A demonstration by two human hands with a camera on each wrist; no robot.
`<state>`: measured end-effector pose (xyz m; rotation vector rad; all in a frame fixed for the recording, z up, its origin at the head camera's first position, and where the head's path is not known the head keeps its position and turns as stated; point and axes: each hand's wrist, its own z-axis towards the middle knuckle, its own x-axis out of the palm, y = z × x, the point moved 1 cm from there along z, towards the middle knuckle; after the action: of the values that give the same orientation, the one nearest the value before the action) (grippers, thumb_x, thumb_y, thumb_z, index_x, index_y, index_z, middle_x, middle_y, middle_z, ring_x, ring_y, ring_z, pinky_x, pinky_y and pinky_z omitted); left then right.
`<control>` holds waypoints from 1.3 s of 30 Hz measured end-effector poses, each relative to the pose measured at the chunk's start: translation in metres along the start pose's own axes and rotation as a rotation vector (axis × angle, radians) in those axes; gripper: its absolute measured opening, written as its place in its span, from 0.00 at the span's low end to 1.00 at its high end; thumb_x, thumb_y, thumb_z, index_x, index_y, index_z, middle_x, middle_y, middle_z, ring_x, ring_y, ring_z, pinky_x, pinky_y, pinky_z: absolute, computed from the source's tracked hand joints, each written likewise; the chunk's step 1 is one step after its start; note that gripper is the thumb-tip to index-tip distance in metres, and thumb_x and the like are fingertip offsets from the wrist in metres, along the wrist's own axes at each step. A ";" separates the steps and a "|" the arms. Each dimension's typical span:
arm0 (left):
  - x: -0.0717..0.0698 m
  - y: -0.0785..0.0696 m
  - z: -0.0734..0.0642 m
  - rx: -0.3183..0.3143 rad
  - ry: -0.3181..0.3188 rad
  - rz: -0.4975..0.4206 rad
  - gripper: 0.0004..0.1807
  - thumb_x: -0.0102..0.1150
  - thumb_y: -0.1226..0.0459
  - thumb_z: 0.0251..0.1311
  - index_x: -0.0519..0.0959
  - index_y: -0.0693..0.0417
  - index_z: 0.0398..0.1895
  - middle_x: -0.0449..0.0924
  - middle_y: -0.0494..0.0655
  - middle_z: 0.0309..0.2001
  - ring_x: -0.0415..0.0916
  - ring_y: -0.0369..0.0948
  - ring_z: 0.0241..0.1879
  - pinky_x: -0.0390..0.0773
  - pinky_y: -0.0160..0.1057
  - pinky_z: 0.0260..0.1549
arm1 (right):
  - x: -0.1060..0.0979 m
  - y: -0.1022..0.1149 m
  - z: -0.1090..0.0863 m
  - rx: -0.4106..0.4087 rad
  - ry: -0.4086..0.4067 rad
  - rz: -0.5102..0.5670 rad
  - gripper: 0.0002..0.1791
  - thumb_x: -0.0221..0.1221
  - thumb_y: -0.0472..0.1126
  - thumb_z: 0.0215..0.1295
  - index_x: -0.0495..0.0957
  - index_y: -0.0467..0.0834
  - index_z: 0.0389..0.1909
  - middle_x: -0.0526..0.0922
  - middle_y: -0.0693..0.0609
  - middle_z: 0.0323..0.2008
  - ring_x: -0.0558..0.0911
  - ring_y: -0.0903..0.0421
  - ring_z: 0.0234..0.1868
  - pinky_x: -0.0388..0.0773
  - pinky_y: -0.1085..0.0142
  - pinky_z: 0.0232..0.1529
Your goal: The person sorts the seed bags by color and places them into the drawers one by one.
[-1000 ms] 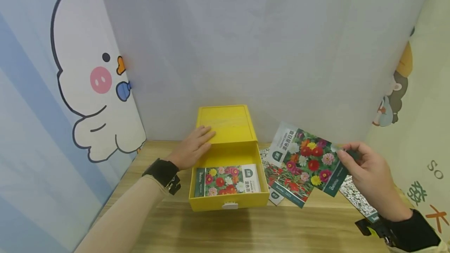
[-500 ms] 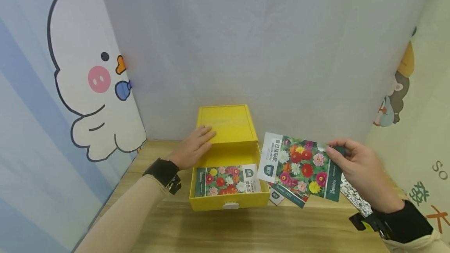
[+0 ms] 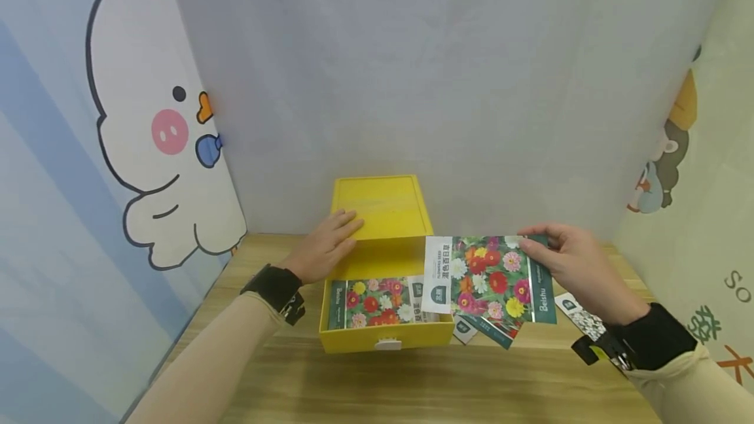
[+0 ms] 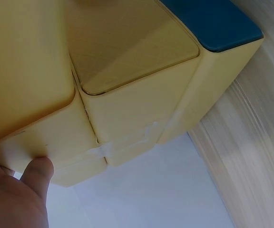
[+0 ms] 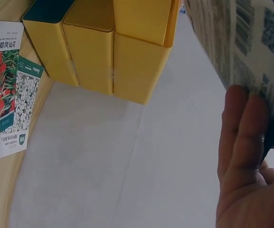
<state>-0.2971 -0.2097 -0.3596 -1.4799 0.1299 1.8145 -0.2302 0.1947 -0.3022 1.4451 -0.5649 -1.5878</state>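
Your right grip (image 3: 578,268) pinches the flower seed packet (image 3: 485,280) by its green end; the white end overlaps the right side of the open drawer (image 3: 352,341). Your left grip (image 3: 321,250) rests, fingers extended, on the yellow box (image 3: 389,205). Best clear the right wall fully, steady the box, then lower level onto the packet inside (image 3: 374,306), avoiding bent corners.

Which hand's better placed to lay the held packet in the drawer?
Probably the right hand: it pinches that packet, whose white end overlaps the drawer in the head view. The left hand rests on the yellow casing.
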 end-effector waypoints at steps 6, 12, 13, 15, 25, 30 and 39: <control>-0.001 0.002 -0.001 0.000 0.003 -0.003 0.26 0.38 0.57 0.76 0.59 0.57 0.73 0.51 0.57 0.74 0.41 0.55 0.74 0.45 0.57 0.70 | 0.007 0.007 0.013 0.044 0.070 -0.001 0.25 0.54 0.51 0.71 0.73 0.36 0.57 0.81 0.40 0.40 0.83 0.52 0.33 0.83 0.62 0.33; -0.002 0.002 -0.002 -0.005 0.006 -0.019 0.26 0.38 0.57 0.76 0.59 0.57 0.73 0.50 0.57 0.74 0.40 0.54 0.74 0.44 0.57 0.70 | 0.015 0.014 0.021 0.077 0.114 0.040 0.24 0.55 0.50 0.70 0.73 0.37 0.57 0.82 0.40 0.40 0.84 0.51 0.34 0.83 0.62 0.34; -0.002 0.002 -0.002 -0.005 0.006 -0.018 0.26 0.38 0.57 0.76 0.59 0.56 0.73 0.51 0.56 0.74 0.40 0.54 0.74 0.44 0.56 0.70 | 0.017 0.014 0.022 0.080 0.121 0.056 0.24 0.55 0.49 0.70 0.73 0.36 0.57 0.81 0.40 0.40 0.84 0.51 0.34 0.83 0.61 0.34; -0.002 0.002 -0.002 -0.002 0.002 -0.014 0.26 0.38 0.57 0.76 0.59 0.56 0.73 0.51 0.56 0.74 0.41 0.54 0.74 0.45 0.57 0.70 | 0.019 0.015 0.023 0.081 0.130 0.076 0.23 0.55 0.48 0.71 0.73 0.36 0.57 0.81 0.40 0.40 0.84 0.51 0.35 0.83 0.61 0.35; -0.003 0.001 -0.003 -0.001 -0.008 -0.010 0.26 0.38 0.57 0.76 0.60 0.57 0.73 0.52 0.57 0.74 0.41 0.54 0.74 0.45 0.56 0.70 | 0.036 0.019 0.028 0.090 0.161 0.079 0.22 0.55 0.46 0.71 0.74 0.34 0.57 0.82 0.41 0.38 0.84 0.51 0.33 0.83 0.62 0.33; -0.003 0.001 -0.001 0.000 -0.010 -0.004 0.26 0.39 0.57 0.76 0.60 0.57 0.73 0.52 0.57 0.74 0.42 0.55 0.74 0.45 0.56 0.70 | 0.050 0.018 0.032 0.096 0.190 0.097 0.21 0.56 0.45 0.71 0.74 0.35 0.56 0.83 0.42 0.36 0.85 0.50 0.31 0.84 0.60 0.31; -0.002 0.002 -0.001 0.013 -0.009 0.004 0.26 0.38 0.57 0.76 0.60 0.57 0.72 0.52 0.58 0.73 0.42 0.55 0.73 0.45 0.56 0.70 | 0.068 0.014 0.041 0.076 0.219 0.082 0.18 0.57 0.44 0.70 0.76 0.35 0.53 0.83 0.43 0.35 0.84 0.50 0.31 0.83 0.61 0.31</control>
<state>-0.2973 -0.2126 -0.3589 -1.4638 0.1405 1.8201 -0.2595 0.1217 -0.3189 1.6083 -0.5533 -1.3359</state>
